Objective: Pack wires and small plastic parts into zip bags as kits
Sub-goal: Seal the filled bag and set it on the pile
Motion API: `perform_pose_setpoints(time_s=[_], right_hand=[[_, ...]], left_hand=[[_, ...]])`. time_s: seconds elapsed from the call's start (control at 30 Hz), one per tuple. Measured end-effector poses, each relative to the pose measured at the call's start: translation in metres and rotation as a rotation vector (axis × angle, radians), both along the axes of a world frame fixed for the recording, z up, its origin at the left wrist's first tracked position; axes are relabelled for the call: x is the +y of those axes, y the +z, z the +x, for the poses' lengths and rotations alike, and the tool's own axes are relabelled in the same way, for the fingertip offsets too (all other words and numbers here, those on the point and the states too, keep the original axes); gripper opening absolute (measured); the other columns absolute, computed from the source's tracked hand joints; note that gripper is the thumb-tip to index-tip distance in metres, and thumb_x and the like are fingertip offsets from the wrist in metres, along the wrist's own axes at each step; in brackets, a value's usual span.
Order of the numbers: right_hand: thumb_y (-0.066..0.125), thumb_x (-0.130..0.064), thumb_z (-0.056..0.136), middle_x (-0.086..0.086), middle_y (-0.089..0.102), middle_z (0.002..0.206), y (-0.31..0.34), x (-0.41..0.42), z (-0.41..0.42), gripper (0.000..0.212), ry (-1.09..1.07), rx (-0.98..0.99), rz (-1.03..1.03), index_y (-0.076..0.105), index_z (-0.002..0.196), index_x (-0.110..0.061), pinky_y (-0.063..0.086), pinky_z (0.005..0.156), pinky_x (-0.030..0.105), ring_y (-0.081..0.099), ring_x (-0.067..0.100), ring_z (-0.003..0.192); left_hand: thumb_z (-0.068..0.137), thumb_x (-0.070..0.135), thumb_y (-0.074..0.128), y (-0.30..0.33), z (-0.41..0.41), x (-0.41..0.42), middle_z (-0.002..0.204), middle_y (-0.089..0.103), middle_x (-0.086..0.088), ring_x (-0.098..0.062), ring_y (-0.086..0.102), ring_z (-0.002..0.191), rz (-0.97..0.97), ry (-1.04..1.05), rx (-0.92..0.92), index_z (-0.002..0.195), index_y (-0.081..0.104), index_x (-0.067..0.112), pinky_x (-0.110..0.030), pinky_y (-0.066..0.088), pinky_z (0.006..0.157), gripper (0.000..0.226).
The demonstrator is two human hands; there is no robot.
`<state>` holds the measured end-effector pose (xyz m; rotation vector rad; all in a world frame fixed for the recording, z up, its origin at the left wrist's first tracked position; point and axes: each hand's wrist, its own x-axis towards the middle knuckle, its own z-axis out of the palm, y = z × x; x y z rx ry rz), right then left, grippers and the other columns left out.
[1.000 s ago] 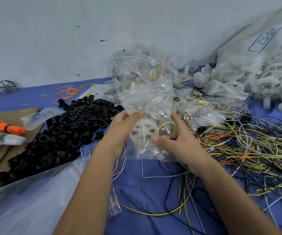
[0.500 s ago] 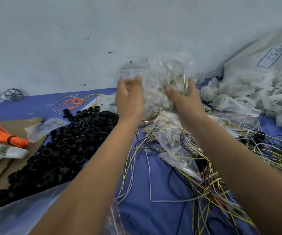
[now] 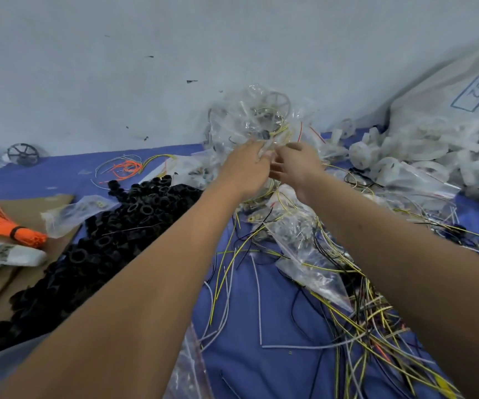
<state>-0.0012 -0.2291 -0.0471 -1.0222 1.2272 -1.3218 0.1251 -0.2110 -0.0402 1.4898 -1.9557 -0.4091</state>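
We reached both arms out to the pile of packed zip bags (image 3: pixel 257 122) heaped against the wall. Left hand (image 3: pixel 246 168) and right hand (image 3: pixel 295 165) met at its lower edge, fingers touching plastic; whether they pinched a bag or lay loose, we could not tell. Black plastic rings (image 3: pixel 111 226) sat left, loose wires (image 3: pixel 362 312) right, white wheels (image 3: pixel 419 151) far right, on the blue cloth (image 3: pixel 261 370).
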Motion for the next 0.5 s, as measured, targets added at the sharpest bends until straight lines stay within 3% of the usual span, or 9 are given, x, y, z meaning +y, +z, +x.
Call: perform_pose_setpoints(time_s=[0.07,0.13,0.23,0.3,0.37,0.43,0.5], right_hand=[[0.058,-0.01,0.096,0.017,0.064,0.099,-0.011,0.027,0.002,0.021,-0.133,0.104,-0.028,0.06,0.115,-0.002,0.062,0.073,0.041,0.069,0.028,0.072],[0.059,-0.008,0.094,0.011,0.069,0.08,-0.028,0.07,0.012,0.006,-0.103,0.17,-0.067,0.063,0.092,-0.012,0.056,0.058,0.032,0.065,0.02,0.057],[0.059,-0.007,0.095,0.009,0.068,0.063,-0.056,0.142,0.036,0.019,0.171,0.308,-0.057,0.064,0.077,-0.01,0.048,0.043,0.027,0.063,0.016,0.047],[0.062,-0.017,0.093,0.013,0.067,0.061,-0.069,0.182,0.055,0.026,0.34,0.554,-0.103,0.064,0.07,-0.005,0.046,0.045,0.032,0.057,0.014,0.045],[0.065,-0.04,0.089,0.011,0.062,0.061,-0.076,0.21,0.075,0.041,0.391,0.891,-0.17,0.059,0.065,-0.007,0.043,0.052,0.036,0.052,0.017,0.052],[0.066,-0.06,0.082,0.006,0.064,0.073,-0.076,0.226,0.092,0.05,0.375,1.161,-0.178,0.054,0.068,-0.013,0.04,0.056,0.035,0.06,0.025,0.069],[0.068,-0.059,0.08,0.004,0.064,0.082,-0.077,0.232,0.101,0.047,0.378,1.25,-0.185,0.052,0.07,-0.016,0.04,0.06,0.032,0.063,0.031,0.081]], left_hand=[[0.108,0.028,0.046,-0.004,0.009,0.02,0.141,0.061,-0.006,-0.024,0.054,0.13,-0.044,0.027,0.121,0.136,0.062,0.013,-0.028,0.039,0.102,0.035],[0.106,0.024,0.05,-0.014,0.023,0.044,0.116,0.072,-0.006,-0.025,0.066,0.107,-0.082,0.065,0.239,0.112,0.072,0.011,-0.034,0.049,0.092,0.026],[0.107,0.02,0.047,-0.032,0.05,0.079,0.095,0.075,-0.006,-0.019,0.068,0.075,-0.04,0.149,0.497,0.091,0.071,0.013,-0.032,0.055,0.069,0.029],[0.108,0.02,0.045,-0.043,0.068,0.101,0.085,0.074,-0.006,-0.015,0.064,0.06,-0.01,0.208,0.662,0.085,0.069,0.015,-0.024,0.049,0.054,0.033],[0.108,0.019,0.044,-0.051,0.082,0.118,0.078,0.073,-0.004,-0.016,0.063,0.056,-0.008,0.258,0.723,0.082,0.068,0.015,-0.022,0.046,0.048,0.036],[0.107,0.017,0.045,-0.056,0.091,0.133,0.073,0.073,-0.002,-0.015,0.061,0.055,-0.042,0.33,0.722,0.08,0.068,0.016,-0.023,0.046,0.049,0.036],[0.101,0.015,0.05,-0.065,0.099,0.142,0.074,0.073,-0.001,-0.017,0.066,0.062,-0.074,0.425,0.626,0.078,0.068,0.016,-0.032,0.053,0.059,0.03]])
